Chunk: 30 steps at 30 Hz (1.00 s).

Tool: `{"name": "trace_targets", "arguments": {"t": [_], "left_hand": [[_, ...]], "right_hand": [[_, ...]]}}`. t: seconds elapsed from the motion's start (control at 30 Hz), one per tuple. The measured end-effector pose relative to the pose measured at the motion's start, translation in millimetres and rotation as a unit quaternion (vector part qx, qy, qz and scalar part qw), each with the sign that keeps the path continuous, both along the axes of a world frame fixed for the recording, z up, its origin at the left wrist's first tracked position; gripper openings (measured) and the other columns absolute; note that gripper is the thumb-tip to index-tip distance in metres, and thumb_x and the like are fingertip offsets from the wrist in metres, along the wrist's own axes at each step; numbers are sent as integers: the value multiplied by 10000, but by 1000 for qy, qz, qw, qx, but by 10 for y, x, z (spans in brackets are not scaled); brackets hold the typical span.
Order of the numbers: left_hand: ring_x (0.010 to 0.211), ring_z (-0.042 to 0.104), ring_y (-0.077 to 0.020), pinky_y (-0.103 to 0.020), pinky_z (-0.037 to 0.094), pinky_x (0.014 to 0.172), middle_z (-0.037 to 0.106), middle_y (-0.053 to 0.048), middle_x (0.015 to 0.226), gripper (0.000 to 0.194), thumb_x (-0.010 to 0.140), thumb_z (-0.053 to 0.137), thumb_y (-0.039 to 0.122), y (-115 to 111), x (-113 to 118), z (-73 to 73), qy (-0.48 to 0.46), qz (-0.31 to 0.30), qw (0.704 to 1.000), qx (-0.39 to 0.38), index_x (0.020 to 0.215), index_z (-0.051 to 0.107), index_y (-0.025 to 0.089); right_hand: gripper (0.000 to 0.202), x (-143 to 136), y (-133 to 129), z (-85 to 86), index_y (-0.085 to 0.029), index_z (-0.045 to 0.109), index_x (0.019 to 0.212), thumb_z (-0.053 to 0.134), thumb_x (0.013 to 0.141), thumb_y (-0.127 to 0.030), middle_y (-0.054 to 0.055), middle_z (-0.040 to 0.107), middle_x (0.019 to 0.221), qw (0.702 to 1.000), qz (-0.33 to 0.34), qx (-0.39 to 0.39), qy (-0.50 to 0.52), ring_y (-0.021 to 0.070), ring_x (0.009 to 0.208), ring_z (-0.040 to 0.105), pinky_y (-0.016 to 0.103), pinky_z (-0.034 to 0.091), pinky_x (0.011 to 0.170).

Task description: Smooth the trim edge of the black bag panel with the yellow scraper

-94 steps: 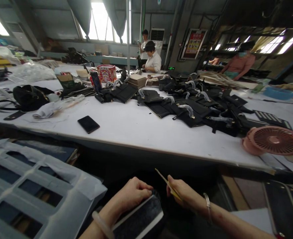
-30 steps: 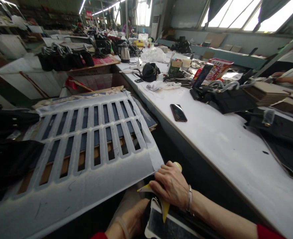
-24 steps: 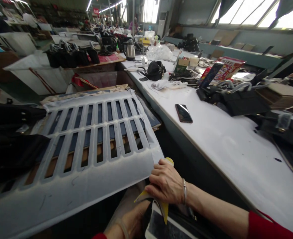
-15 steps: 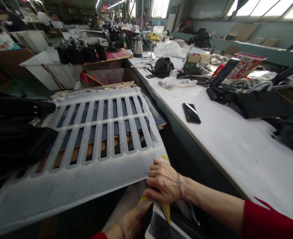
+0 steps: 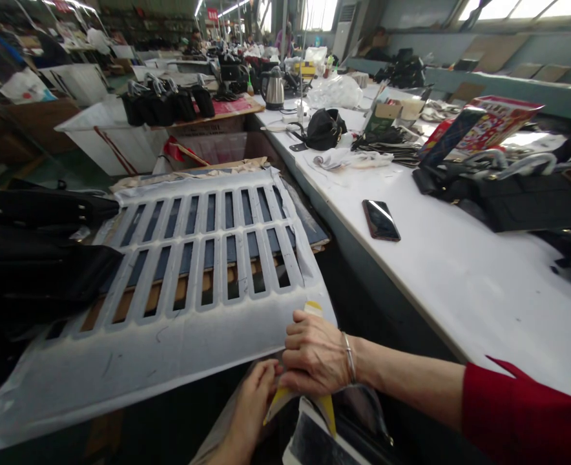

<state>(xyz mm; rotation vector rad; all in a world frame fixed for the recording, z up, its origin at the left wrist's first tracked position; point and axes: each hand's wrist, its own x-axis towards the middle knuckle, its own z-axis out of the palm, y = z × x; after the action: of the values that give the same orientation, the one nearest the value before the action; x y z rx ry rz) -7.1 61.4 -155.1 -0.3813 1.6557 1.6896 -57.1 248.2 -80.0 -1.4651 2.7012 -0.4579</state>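
Near the bottom middle, my right hand (image 5: 314,354) is closed round a yellow-edged pale strip (image 5: 328,413). Its top end sticks out above the fist, and its lower part spreads in two yellow edges below. My left hand (image 5: 252,402) is just left of the fist, fingers curled and pressed together by the strip's left edge; what they hold, if anything, is hidden. Beneath both hands lies a black bag-like piece (image 5: 358,429) with a white-edged dark panel (image 5: 309,436), partly cut off by the frame. The fist overlaps the near right corner of a white slotted sheet (image 5: 179,342).
Black bags (image 5: 43,258) lie over the slotted sheet's left side. A white worktable (image 5: 435,278) runs along the right, with a phone (image 5: 381,220), a black bag (image 5: 323,129), a kettle (image 5: 272,88) and more black bags (image 5: 532,194). A dark gap separates sheet and table.
My left hand has moved up, so its curled fingers now show beside the right fist. The right hand keeps its grip on the strip. The view has shifted slightly.
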Motion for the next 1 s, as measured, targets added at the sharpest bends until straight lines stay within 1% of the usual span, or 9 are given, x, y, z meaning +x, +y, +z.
{"name": "trace_targets", "arguments": {"t": [0.1,0.2,0.27,0.43,0.53,0.6,0.7,0.93,1.0], "left_hand": [[1089,656,-274,-367,503,984,713,-112,1157,680,833,481,709,-149,72,277,65,-15,997,25,1208,641,164],[997,688,-271,-301,517,892,754,-57,1037,532,775,647,551,-171,153,521,197,-129,970,-57,1198,673,229],[898,707,-264,-278,520,816,766,-42,929,480,758,678,475,-129,186,596,237,-171,949,-119,1184,681,253],[796,700,-244,-262,482,700,753,-41,872,339,834,588,428,-49,193,645,270,-200,928,-163,1120,692,278],[781,691,-238,-266,446,675,749,-39,862,250,857,563,458,-39,187,718,260,-210,925,-180,961,710,284],[759,680,-236,-274,430,663,744,-47,854,255,870,544,485,-33,182,771,250,-214,926,-184,856,696,280],[731,665,-237,-287,411,657,737,-57,842,269,885,524,492,-24,178,805,250,-226,924,-179,814,671,277],[653,636,-232,-326,344,626,692,-72,740,328,934,450,484,-9,288,643,308,-232,900,-203,811,665,269],[645,630,-228,-331,331,625,690,-74,745,342,941,437,478,-6,303,641,317,-245,892,-208,798,660,261]], "right_hand": [[426,-5,-8,12,-207,520,638,404,967,-452,-11,570,590,1000,0,-7,5,154,573,438,379,244,644],[439,-5,-3,29,-206,500,620,398,977,-440,-8,566,590,1000,0,-6,12,152,575,437,378,253,652],[435,-3,5,30,-205,494,619,393,983,-423,-8,566,592,1000,0,-4,16,153,578,437,378,259,657],[411,10,12,-11,-206,501,628,404,976,-400,-10,564,593,1000,0,-8,25,154,568,429,380,251,652],[408,31,14,-11,-205,508,622,421,970,-400,-8,563,587,1000,2,0,25,154,562,426,381,251,647],[407,48,20,8,-204,516,629,422,974,-399,-8,570,592,1000,2,9,22,152,561,427,380,261,652],[411,71,35,36,-203,523,639,410,985,-394,-8,577,593,1000,-1,20,22,151,559,431,378,266,655],[410,191,80,9,-203,523,658,399,992,-405,-4,584,605,999,-25,29,0,149,569,436,377,254,662],[416,261,86,14,-203,518,657,384,998,-401,-4,580,605,999,-43,30,-3,150,573,440,378,253,669]]}}
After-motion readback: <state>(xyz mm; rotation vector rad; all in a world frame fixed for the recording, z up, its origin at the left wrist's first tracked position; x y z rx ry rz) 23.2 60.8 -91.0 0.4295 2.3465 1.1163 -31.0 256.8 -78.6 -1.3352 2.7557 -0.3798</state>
